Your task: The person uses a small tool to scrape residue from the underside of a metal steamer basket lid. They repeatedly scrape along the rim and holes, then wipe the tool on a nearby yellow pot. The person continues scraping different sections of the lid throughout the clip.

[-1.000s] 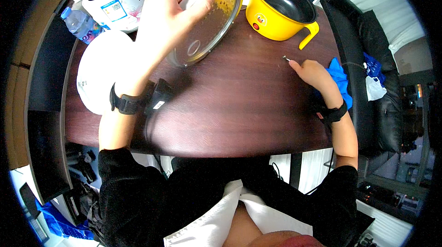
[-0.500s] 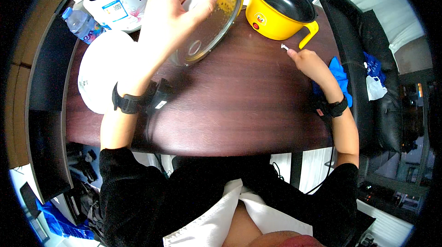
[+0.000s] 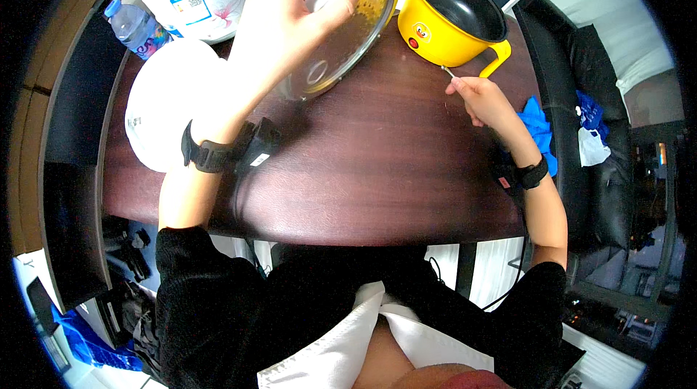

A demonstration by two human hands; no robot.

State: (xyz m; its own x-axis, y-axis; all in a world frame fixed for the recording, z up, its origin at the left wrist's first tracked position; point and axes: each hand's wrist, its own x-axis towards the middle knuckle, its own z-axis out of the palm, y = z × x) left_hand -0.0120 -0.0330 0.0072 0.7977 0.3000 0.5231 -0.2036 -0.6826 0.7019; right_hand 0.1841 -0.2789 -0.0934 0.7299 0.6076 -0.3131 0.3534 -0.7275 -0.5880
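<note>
We hold the glass lid (image 3: 341,37) tilted in left hand (image 3: 283,22), right hand (image 3: 483,99) fingers pinching a thin metal pin (image 3: 449,72) just beside the yellow pot (image 3: 454,19) on the table (image 3: 363,164)

Your left hand (image 3: 287,22) grips a round glass lid with a metal rim (image 3: 341,44), tilted above the dark wooden table (image 3: 377,164). Your right hand (image 3: 483,99) pinches a thin metal pin (image 3: 449,71) just beside the yellow electric pot with a black interior (image 3: 454,19), far right.
</note>
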